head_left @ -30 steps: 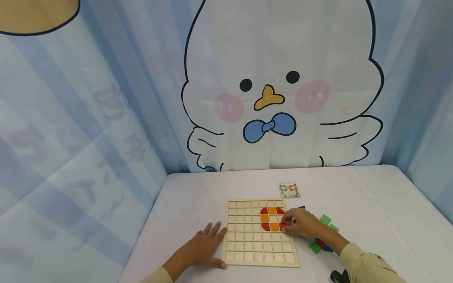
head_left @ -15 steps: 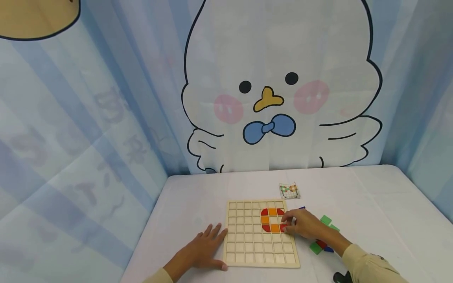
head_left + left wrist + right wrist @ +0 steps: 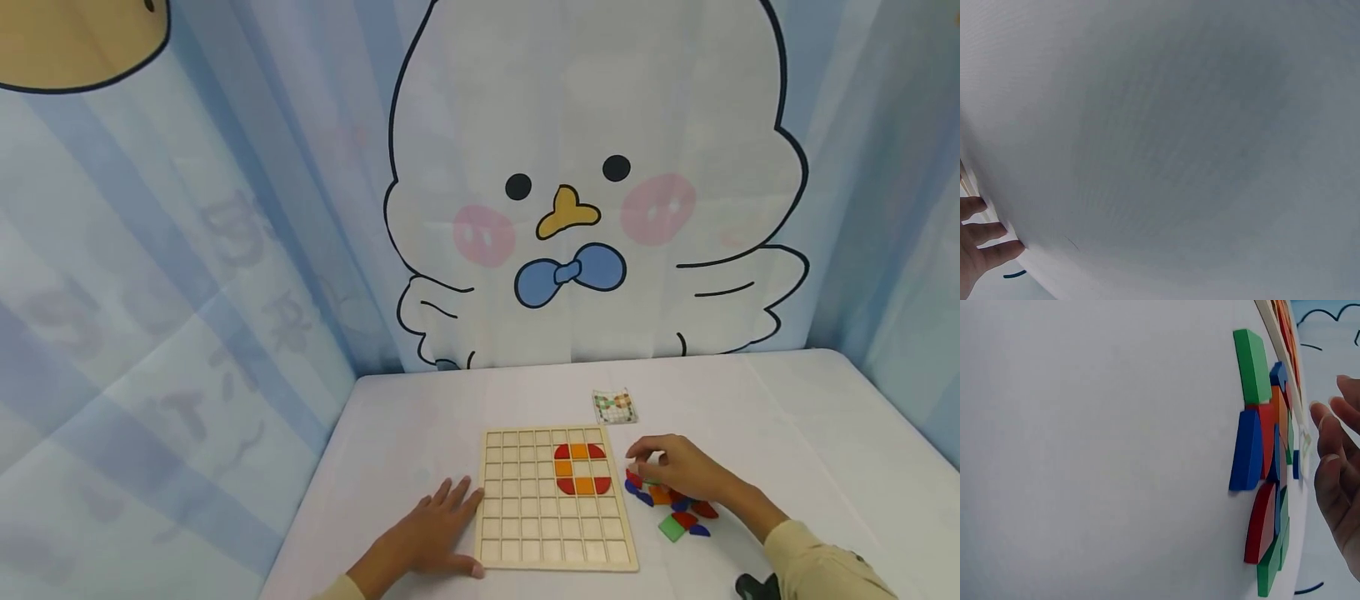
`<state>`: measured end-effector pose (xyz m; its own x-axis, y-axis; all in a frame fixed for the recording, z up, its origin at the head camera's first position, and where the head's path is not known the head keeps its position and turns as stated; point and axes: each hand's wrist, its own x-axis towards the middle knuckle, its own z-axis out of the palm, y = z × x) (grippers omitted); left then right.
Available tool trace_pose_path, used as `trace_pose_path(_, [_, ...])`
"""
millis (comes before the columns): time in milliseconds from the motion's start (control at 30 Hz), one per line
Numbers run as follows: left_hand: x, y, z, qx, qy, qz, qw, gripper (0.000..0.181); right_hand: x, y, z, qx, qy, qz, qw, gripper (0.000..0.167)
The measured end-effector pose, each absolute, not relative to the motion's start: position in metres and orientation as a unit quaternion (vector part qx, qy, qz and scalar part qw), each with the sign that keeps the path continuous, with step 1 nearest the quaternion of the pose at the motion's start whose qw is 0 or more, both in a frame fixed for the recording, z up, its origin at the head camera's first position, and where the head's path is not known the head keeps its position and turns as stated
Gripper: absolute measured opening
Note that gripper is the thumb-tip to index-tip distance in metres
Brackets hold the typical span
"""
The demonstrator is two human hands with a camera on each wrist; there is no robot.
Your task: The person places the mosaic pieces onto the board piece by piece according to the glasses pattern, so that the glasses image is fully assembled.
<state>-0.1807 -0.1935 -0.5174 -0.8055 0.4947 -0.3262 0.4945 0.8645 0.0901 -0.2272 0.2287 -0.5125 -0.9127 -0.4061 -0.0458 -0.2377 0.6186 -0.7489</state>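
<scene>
Curtain fabric [image 3: 187, 292] in pale blue drapes the left side of the room, its faded shapes too washed out to read, and a tan drawing [image 3: 75, 42] is cut off at the top corner. From there a white table [image 3: 420, 425] runs across to the right, smooth and faintly creased. The left hand [image 3: 442, 529] lies on it with fingers spread, holding nothing, beside the left edge of a pale, wood-like board [image 3: 517, 506] divided into square cells by thin ridges. Behind stands a big printed white bird [image 3: 585, 100], its top out of sight. Red pieces [image 3: 566, 486] with rounded corners and square orange pieces [image 3: 584, 486] sit in the board's upper right, shaped like a C. Past the board's far right corner is a small card [image 3: 615, 407], its colored pattern tiny from here. The right hand [image 3: 678, 467] hovers over a pile of thick blocks [image 3: 673, 527], green, blue, red and orange, covering some of them; its fingers are loosely bent, and I see nothing between them. A black object [image 3: 757, 587] is half hidden by the right sleeve [image 3: 821, 562].
</scene>
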Motion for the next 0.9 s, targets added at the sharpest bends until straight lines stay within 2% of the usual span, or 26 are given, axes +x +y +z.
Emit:
trace_pose_path(200, [-0.181,-0.194,-0.516,0.263,0.951,-0.003,0.16,0.11,-0.229,0.245,-0.511,-0.149,0.898,-0.4,0.109,0.027])
trace_pose_path(433, [-0.18,-0.196,-0.517,0.258,0.949,0.019,0.18,0.11,-0.221,0.257,-0.512,-0.168,0.896,-0.381,0.152,0.032])
trace_pose_path(900, [-0.18,-0.194,-0.518,0.259,0.95,0.005,0.173,0.111,-0.217,0.261,-0.518,-0.18,0.921,-0.311,0.148,0.022])
